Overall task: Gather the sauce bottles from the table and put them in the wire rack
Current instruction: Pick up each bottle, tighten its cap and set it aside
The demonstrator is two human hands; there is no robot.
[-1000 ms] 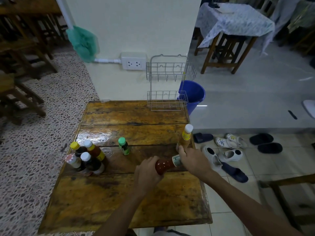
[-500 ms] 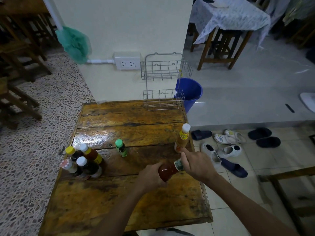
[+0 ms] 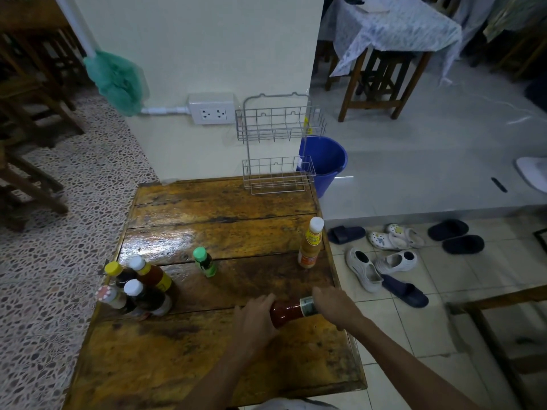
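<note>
A red sauce bottle (image 3: 285,312) lies tilted on its side between both my hands over the wooden table (image 3: 219,226). My left hand (image 3: 256,316) grips its body and my right hand (image 3: 336,306) covers its cap end. An orange bottle with a white cap (image 3: 310,244) stands near the table's right edge. A small green bottle (image 3: 204,262) stands mid-table. Several dark sauce bottles (image 3: 137,287) cluster at the left edge. The two-tier wire rack (image 3: 278,146) hangs on the wall at the table's far end, with nothing in either tier.
A blue bucket (image 3: 328,161) sits on the floor behind the rack. Several shoes and sandals (image 3: 390,255) lie on the tiles to the right. A wall socket (image 3: 212,109) and green net (image 3: 118,81) are left of the rack. Wooden chairs stand far left.
The red bottle stays held in both hands; it has dropped slightly lower and closer to me, away from the orange bottle. The view has shifted a little.
</note>
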